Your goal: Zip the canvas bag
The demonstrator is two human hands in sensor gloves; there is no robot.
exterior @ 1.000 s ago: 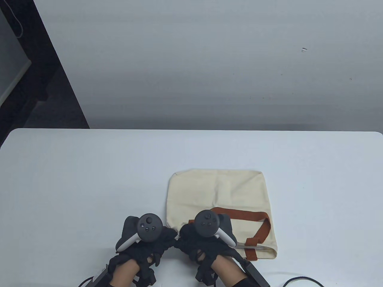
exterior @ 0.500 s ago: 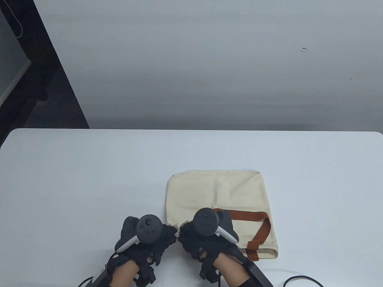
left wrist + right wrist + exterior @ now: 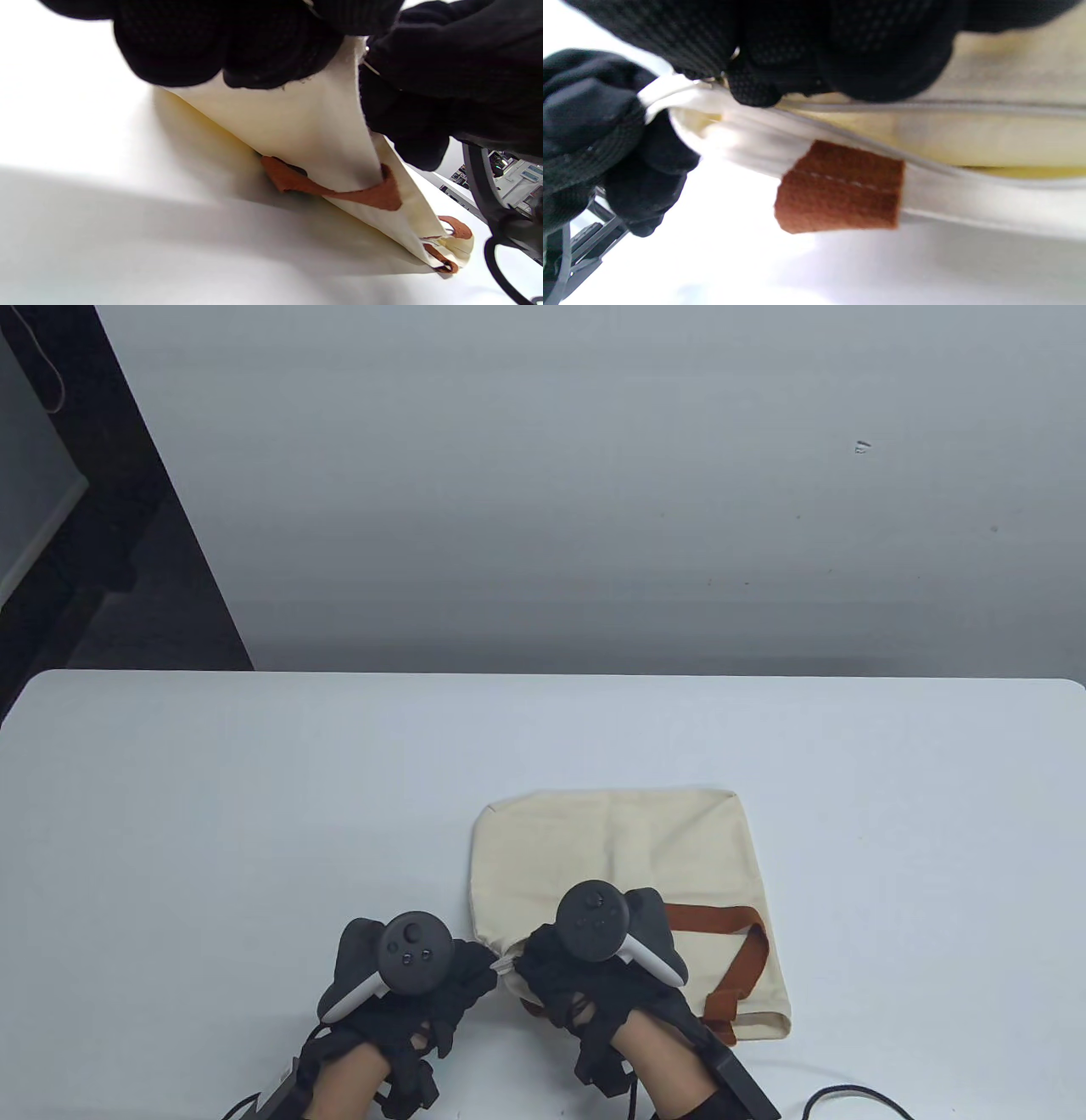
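Nearest me, both gloved hands work at the near left corner of the canvas bag, which lies flat on the white table, mouth toward the person. The left hand pinches the cloth tab at the very end of the bag's mouth, fingers curled tight on it. Just beside it, the right hand has its fingertips closed at the start of the zipper, where a glint of metal shows; it looks like the pull, though the glove hides most of it.

The cloth looks soft and light, the corner lifted off the table and sagging between the two grips. I judge it will bunch ahead of the slider unless the left hand holds the end taut, so the tab and the pull are the right places to take hold.

Farther off, the rust-brown strap lies across the bag's face, and its far edge rests flat.
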